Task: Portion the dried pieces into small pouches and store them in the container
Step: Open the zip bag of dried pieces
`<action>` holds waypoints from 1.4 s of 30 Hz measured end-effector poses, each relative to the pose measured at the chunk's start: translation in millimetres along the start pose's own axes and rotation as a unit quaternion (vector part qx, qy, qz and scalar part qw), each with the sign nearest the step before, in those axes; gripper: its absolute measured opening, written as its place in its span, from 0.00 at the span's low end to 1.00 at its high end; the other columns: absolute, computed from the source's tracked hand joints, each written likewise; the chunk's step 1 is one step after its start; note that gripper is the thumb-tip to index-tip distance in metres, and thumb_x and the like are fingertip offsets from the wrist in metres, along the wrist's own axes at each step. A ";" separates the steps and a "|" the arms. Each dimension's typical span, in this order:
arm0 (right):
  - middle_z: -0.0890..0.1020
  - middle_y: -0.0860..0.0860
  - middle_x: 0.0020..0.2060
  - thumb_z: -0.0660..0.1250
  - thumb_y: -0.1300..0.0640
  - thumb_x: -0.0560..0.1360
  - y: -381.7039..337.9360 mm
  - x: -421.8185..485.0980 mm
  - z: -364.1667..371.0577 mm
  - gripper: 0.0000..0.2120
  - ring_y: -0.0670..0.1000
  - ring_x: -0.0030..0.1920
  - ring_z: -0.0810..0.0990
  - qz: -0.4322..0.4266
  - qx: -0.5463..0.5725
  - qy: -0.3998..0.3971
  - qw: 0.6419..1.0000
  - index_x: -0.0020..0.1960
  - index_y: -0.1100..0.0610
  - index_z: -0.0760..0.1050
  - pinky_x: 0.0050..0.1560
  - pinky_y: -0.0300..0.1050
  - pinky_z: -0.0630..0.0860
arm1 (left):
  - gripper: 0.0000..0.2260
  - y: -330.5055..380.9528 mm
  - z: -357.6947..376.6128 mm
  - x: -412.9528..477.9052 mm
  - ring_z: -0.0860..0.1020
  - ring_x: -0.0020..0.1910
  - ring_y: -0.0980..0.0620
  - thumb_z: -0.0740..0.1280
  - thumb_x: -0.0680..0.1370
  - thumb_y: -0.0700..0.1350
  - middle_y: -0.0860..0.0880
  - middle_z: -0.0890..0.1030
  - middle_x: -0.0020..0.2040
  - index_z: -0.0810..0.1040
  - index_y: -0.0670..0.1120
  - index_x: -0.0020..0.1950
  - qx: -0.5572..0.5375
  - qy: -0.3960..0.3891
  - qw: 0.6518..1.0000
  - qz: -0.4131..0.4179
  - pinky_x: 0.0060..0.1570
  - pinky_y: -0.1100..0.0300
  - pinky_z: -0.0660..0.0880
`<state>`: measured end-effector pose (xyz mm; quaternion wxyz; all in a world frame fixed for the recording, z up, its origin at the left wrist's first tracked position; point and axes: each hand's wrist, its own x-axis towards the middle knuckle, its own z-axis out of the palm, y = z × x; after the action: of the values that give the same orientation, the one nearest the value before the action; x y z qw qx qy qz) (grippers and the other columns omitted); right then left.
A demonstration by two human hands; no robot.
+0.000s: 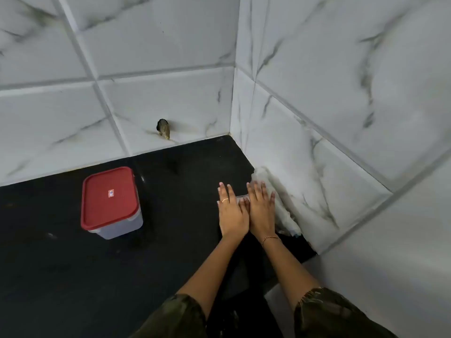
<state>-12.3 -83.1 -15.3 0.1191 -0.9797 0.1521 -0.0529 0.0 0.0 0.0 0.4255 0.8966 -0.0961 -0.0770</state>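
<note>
A clear plastic container point(114, 222) with a red lid point(109, 196) stands closed on the black counter point(61, 276), left of my hands. My left hand point(231, 212) and my right hand point(261, 208) lie flat side by side on the counter with straight fingers. Between the fingertips a small pale strip point(242, 198) shows; I cannot tell what it is. A whitish crumpled plastic mass point(280, 203) lies against the right wall, just right of my right hand. No dried pieces show.
White marble-patterned tile walls point(341, 118) meet in a corner behind and to the right of my hands. A small dark fitting point(163, 128) sticks out of the back wall above the counter. The counter's edge ends near the lower right.
</note>
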 end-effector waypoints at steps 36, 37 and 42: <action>0.83 0.64 0.45 0.61 0.63 0.77 73.4 44.5 -25.0 0.10 0.60 0.46 0.81 0.211 0.258 -0.039 0.942 0.51 0.66 0.80 0.42 0.43 0.70 | 0.17 58.7 75.4 19.3 0.78 0.60 0.46 0.55 0.82 0.48 0.42 0.78 0.63 0.73 0.43 0.68 -0.381 -0.171 0.868 -0.268 0.62 0.51 0.74; 0.83 0.64 0.45 0.61 0.63 0.77 71.6 45.7 -27.9 0.11 0.60 0.46 0.81 0.208 0.257 -0.030 0.943 0.52 0.66 0.80 0.43 0.43 0.71 | 0.17 59.9 74.0 20.4 0.78 0.60 0.46 0.55 0.82 0.48 0.43 0.78 0.62 0.73 0.43 0.67 -0.394 -0.169 0.862 -0.270 0.62 0.52 0.74; 0.83 0.63 0.43 0.60 0.63 0.77 58.5 54.4 -47.3 0.11 0.59 0.44 0.81 0.205 0.252 0.011 0.946 0.49 0.65 0.80 0.39 0.39 0.68 | 0.16 67.4 63.1 30.5 0.79 0.53 0.49 0.56 0.83 0.49 0.45 0.80 0.57 0.74 0.43 0.65 -0.434 -0.157 0.853 -0.242 0.60 0.53 0.75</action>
<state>16.0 -164.5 19.4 0.3688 -0.8648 0.3325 -0.0744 8.5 -96.2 11.2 0.7189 0.5915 0.1013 -0.3508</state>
